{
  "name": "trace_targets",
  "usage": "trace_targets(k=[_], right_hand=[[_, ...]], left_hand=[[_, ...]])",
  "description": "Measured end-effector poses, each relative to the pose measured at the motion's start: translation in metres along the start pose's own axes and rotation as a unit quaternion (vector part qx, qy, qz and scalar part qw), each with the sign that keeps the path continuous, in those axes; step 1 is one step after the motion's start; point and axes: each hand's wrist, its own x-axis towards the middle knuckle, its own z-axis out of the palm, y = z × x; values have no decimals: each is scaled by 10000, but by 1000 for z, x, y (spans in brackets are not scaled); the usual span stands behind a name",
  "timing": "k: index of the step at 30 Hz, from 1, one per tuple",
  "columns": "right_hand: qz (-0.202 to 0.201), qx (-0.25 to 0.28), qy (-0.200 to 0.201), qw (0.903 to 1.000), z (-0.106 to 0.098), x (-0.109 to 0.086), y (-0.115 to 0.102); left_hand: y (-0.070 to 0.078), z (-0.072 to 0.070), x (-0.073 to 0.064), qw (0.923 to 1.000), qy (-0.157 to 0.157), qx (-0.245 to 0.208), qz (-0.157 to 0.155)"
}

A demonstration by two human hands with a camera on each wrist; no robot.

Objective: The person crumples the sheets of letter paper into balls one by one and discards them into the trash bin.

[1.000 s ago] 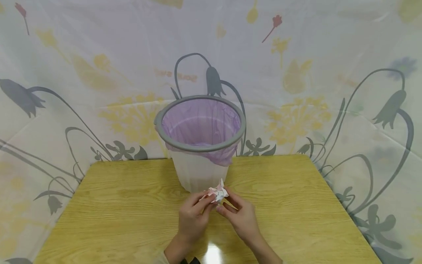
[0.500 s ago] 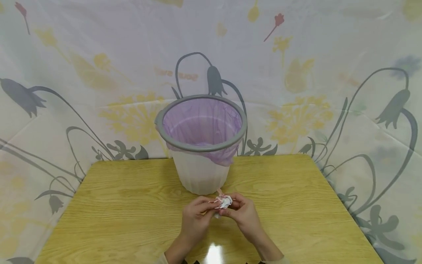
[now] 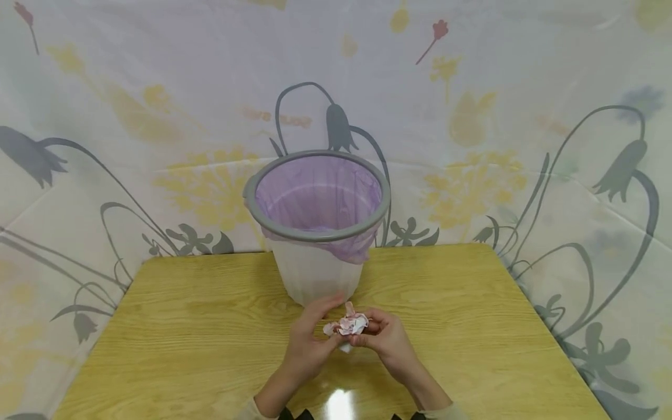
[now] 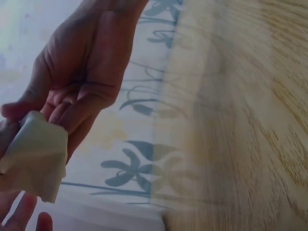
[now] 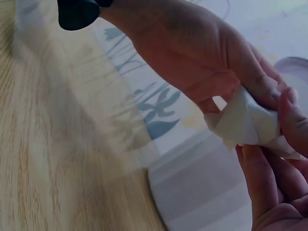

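A crumpled piece of paper (image 3: 353,325), white with pinkish patches, is between both hands just in front of the bin. With thumb and fingertips my right hand (image 3: 389,344) pinches its right side. My left hand (image 3: 307,344) is loosened: its thumb touches the paper's lower left side while the forefinger is raised away from it. In the left wrist view some left fingertips (image 4: 44,222) stand apart from the paper (image 4: 36,154). The right wrist view shows right-hand fingers (image 5: 260,183) against the paper (image 5: 245,118); part of it is hidden by the hands.
A white bin (image 3: 317,274) with a grey rim and a purple bag (image 3: 315,204) inside stands on the wooden table (image 3: 184,326) beyond the hands. A flower-patterned curtain (image 3: 210,105) hangs behind the table and along both sides.
My left forefinger has lifted off the paper and spread upward; earlier both hands pinched it. The right hand keeps its grip, slightly lower than a second ago.
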Motion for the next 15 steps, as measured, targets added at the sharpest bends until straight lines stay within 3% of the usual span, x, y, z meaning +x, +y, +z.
trace_targets(k=[3, 5, 10, 15], right_hand=[[-82, -56, -116, 9999, 0, 0, 0], [-110, -95, -116, 9998, 1, 0, 0], [-121, -354, 146, 9992, 6, 2, 2], [-190, -483, 213, 9984, 9, 0, 3]], left_hand=[[-5, -1, 0, 9984, -420, -358, -94], [-10, -1, -2, 9962, -524, -694, -108], [-17, 1, -4, 9894, -309, -1403, -204], [-16, 1, -5, 9730, -142, -2180, -749]])
